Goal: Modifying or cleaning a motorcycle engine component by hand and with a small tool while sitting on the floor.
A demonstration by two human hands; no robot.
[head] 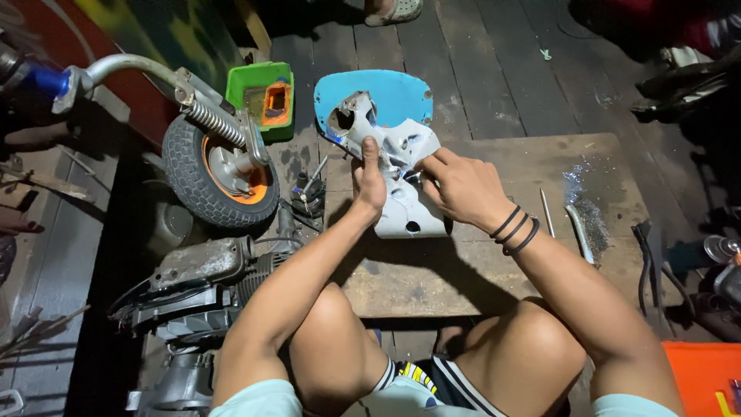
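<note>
A light grey and blue scooter body panel (386, 116) lies on a low wooden board (494, 270) in front of me, its blue rounded end pointing away. My left hand (368, 179) grips the panel's left side, thumb pressed up along the grey part. My right hand (457, 185) rests on the panel's middle from the right, fingers curled onto it. Black bands circle my right wrist. My bare knees sit just below the board.
A small wheel with an orange hub (220, 174) on a spring fork stands at left, above an engine block (201, 270). A green tray (262, 96) sits beyond the wheel. Thin metal rods (577, 232) lie on the board's right. Another person's foot (394, 9) is at the top.
</note>
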